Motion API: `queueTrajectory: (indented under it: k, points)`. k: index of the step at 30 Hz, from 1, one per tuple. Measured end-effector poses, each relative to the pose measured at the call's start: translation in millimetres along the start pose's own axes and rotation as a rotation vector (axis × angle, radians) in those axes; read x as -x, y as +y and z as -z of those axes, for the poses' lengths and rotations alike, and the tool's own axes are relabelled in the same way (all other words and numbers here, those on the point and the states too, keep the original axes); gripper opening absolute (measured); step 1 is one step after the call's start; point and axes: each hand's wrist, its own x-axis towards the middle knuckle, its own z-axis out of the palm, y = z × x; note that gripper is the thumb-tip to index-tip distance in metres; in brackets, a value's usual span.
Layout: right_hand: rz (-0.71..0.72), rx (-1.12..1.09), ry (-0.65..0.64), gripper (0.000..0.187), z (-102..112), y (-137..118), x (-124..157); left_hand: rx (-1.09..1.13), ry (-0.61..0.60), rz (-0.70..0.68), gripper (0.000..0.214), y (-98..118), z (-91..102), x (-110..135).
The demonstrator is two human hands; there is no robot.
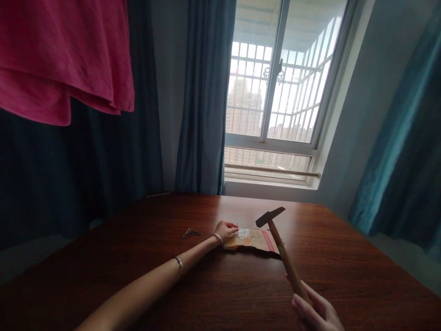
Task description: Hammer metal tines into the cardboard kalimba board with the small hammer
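My right hand (315,309) is wrapped round the wooden handle of a hammer (284,250), its dark head raised above the right part of a board. That board (253,240) lies flat on the table, with many small holes or dots, a pink band near its right end and a ragged dark front edge. At the board's left end, my left hand (225,228) pinches a thin upright nail (237,225) against the surface. The nail's tip is too small to make out. Several loose nails (190,233) lie in a little pile left of my left hand.
The brown wooden table (213,294) reaches back to a barred window (272,92). Dark blue curtains (206,101) hang behind it and on the right. A pink cloth (65,59) hangs at upper left, well above the table.
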Motion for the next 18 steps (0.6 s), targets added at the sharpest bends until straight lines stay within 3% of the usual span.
queueTrajectory:
  k: [9,18]
  points:
    - [0.014,-0.028,-0.219,0.034,-21.3,-20.5,-72.3,-0.201,0.027,-0.105,0.026,0.3,-2.2,7.0]
    - [0.001,0.012,-0.225,0.019,-47.9,-20.0,-121.5,-0.269,-0.028,-0.155,0.026,8.0,-3.3,-5.9]
